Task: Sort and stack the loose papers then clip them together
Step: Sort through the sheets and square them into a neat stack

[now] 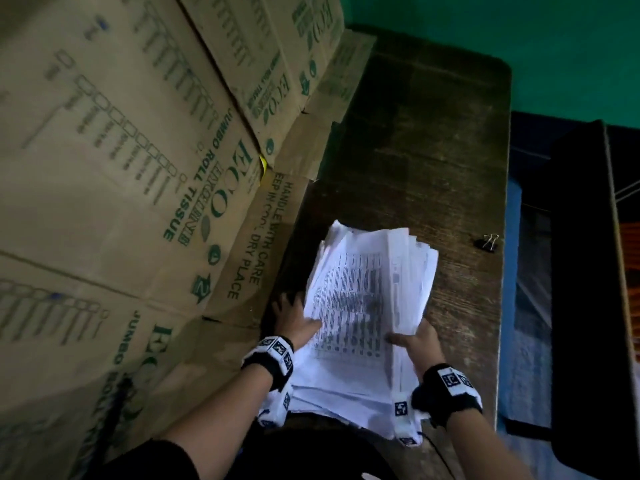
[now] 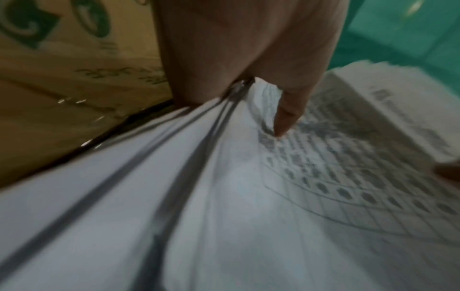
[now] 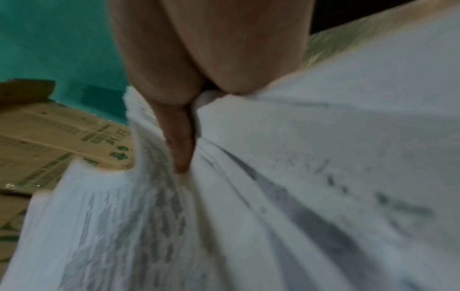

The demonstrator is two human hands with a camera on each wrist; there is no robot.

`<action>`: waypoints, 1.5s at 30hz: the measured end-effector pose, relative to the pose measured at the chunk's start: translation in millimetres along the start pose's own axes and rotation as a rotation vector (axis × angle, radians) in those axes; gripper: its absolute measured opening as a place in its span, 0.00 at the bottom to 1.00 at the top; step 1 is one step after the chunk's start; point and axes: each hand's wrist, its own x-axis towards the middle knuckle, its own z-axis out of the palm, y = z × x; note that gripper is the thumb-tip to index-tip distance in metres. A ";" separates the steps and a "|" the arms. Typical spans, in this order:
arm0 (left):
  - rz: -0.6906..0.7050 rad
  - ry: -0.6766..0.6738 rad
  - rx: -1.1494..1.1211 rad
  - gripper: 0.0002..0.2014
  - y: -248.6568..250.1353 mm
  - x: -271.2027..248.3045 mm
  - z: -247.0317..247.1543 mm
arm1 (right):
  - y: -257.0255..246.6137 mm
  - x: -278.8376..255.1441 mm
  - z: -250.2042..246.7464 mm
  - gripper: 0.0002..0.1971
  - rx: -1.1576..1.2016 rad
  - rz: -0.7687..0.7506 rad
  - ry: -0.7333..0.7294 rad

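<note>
A thick, uneven stack of white printed papers [image 1: 367, 303] is held over the dark wooden table [image 1: 415, 150]; its top sheet carries a dense table of print. My left hand [image 1: 298, 323] grips the stack's left edge, thumb on the top sheet and fingers underneath. My right hand [image 1: 415, 341] grips the right edge the same way, with its thumb laid across the print. In the left wrist view the thumb [image 2: 286, 118] presses on the papers [image 2: 224, 196]. The right wrist view has the thumb [image 3: 181, 141] wedged between sheets of the stack [image 3: 298, 177]. A black binder clip [image 1: 489, 241] lies near the table's right edge.
Large brown cardboard boxes [image 1: 138, 168] with green print stand along the left, right against the table. A green wall [image 1: 519, 36] is behind. To the right of the table there is a dark chair [image 1: 588, 271] over a blue floor.
</note>
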 end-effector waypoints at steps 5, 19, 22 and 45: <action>-0.060 -0.225 -0.705 0.26 -19.2 -0.5 -17.5 | -22.5 -43.0 -25.7 0.20 0.169 -0.102 -0.034; 0.451 0.258 -0.821 0.18 59.8 -74.9 -42.1 | -87.2 -85.0 -64.0 0.14 0.190 -0.543 0.158; 0.423 0.032 -0.800 0.09 63.1 -87.8 -41.0 | -87.1 -85.1 -85.0 0.14 0.139 -0.569 0.102; 0.655 0.095 -0.805 0.38 80.9 -82.0 -65.0 | -109.4 -82.9 -94.3 0.27 0.041 -0.669 0.113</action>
